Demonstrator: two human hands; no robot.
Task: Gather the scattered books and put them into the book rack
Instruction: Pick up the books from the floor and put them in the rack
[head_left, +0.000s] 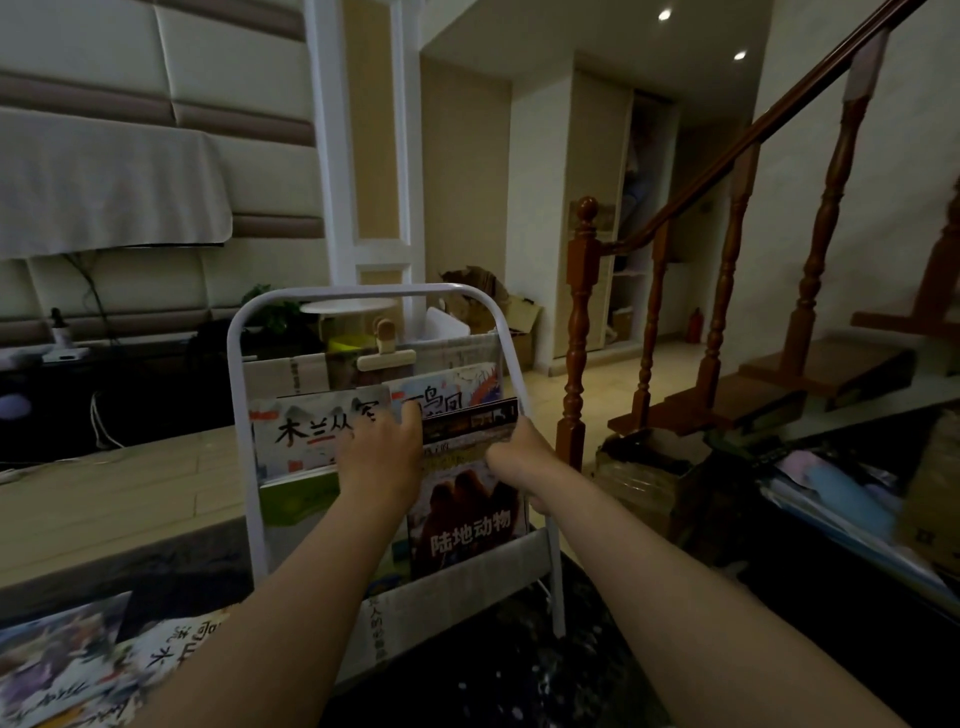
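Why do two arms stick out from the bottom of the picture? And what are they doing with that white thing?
The camera sits on a person's head and looks forward and down, so you see that person's own arms reaching out. There is no robot here. The left hand and the right hand hold the camel book near its top, and its lower edge is tucked behind the front of a pocket in the white book rack. A book with black brush letters already stands in the pocket above. Loose books lie at the lower left, not yet put away.
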